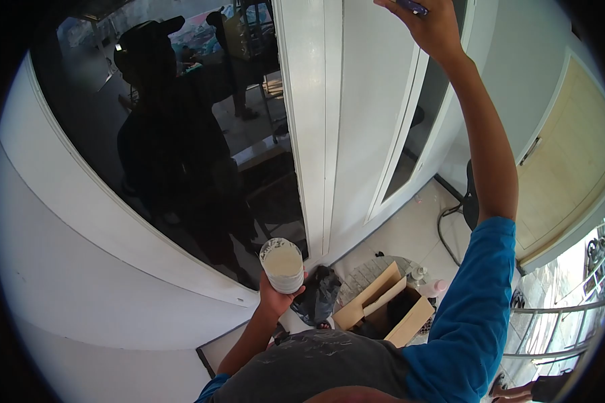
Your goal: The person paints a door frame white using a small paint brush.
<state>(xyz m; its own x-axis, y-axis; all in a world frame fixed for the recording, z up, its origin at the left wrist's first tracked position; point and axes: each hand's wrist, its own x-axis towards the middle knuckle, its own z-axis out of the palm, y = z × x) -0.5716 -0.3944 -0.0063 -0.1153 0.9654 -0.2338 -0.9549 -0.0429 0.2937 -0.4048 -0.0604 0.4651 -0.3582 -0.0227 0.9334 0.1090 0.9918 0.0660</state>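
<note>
My left hand is wrapped round a white plastic cup from below, at waist height before the dark glass. Pale, creamy paint fills much of the cup, and smears of it mark the inner rim. Raised high at the top edge of the view, my right hand is closed on a tool with a dark purple-blue handle. The tool's working end lies outside the frame. Close by that hand is a white panel, set beside a white frame post.
A dark glass pane mirrors a person in a cap. On the tiled floor lie an open cardboard box, a black plastic bag and bottles. A black chair and a metal railing are at the right.
</note>
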